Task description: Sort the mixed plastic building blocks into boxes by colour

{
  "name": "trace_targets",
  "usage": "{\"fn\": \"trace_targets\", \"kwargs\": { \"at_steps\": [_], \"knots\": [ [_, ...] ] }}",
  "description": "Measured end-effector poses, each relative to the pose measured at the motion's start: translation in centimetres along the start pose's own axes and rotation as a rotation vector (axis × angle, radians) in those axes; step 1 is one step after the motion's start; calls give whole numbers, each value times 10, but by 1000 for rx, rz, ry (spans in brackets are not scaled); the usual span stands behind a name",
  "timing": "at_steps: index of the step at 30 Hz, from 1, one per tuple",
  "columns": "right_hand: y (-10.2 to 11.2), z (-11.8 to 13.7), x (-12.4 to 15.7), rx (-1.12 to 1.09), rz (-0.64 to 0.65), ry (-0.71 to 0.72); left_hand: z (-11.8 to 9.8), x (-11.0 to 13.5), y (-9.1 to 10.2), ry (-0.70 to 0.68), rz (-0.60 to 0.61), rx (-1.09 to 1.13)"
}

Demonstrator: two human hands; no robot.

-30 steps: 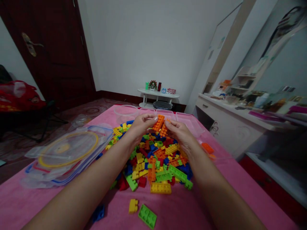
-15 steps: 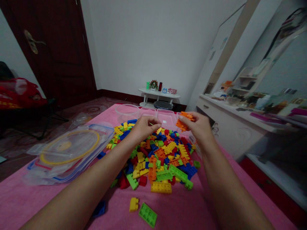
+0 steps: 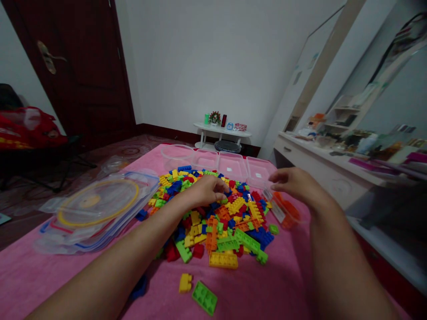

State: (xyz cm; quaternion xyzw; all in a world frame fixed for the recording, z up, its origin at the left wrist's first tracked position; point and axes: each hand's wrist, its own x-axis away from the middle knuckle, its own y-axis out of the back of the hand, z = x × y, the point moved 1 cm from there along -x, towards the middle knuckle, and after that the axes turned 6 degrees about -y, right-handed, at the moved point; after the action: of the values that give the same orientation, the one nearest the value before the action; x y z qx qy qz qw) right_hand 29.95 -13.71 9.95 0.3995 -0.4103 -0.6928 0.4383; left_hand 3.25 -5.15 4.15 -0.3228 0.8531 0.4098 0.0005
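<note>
A heap of plastic building bricks point(image 3: 220, 218) in several colours lies on the pink cloth point(image 3: 260, 289). My left hand point(image 3: 207, 190) rests on the far side of the heap, its fingers curled down onto the bricks; what they grip, if anything, is hidden. My right hand point(image 3: 293, 183) hovers open to the right, above a clear box point(image 3: 283, 212) that holds orange bricks. Nothing is in its fingers.
Three empty clear boxes point(image 3: 230, 165) and a round clear tub point(image 3: 175, 153) stand behind the heap. Stacked clear lids point(image 3: 93, 209) lie at the left. A green plate point(image 3: 204, 297) and a yellow brick point(image 3: 185, 282) lie loose in front. A white dresser point(image 3: 320, 164) stands right.
My right hand carried the orange bricks from the middle to the right and let them go into the clear box. My left hand dropped onto the heap.
</note>
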Motion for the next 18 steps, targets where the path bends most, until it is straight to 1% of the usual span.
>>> {"fn": "trace_targets", "kwargs": {
  "at_steps": [2, 3, 4, 5, 6, 8, 9, 11, 13, 15, 17, 18],
  "knots": [
    [-17, 32, 8, -16, 259, 182, 2, 0, -2, 4, -1, -20],
    [-27, 47, 13, -9, 357, 270, 3, 0, -2, 6, -15, -35],
    [-36, 60, 16, 11, 419, 330, 5, -1, -2, 5, -29, -45],
    [-45, 69, 19, 40, 434, 364, 6, -1, -2, 2, -38, -46],
    [-51, 76, 21, 78, 423, 375, 6, -1, -2, -1, -42, -42],
    [-56, 81, 21, 146, 373, 350, 6, -1, -2, -3, -39, -31],
    [-54, 81, 21, 171, 340, 324, 5, 0, -2, -3, -31, -26],
    [-42, 73, 19, 216, 268, 257, -1, 1, -3, -19, -8, -17],
    [-28, 63, 18, 289, 215, 151, -8, 2, -5, -52, 34, -3],
    [-20, 53, 17, 379, 229, 36, -15, 4, -6, -89, 88, 9],
    [-21, 49, 17, 434, 296, -36, -18, 6, -8, -106, 125, 1],
    [-25, 49, 18, 447, 324, -41, -18, 7, -8, -107, 135, -12]
  ]
}}
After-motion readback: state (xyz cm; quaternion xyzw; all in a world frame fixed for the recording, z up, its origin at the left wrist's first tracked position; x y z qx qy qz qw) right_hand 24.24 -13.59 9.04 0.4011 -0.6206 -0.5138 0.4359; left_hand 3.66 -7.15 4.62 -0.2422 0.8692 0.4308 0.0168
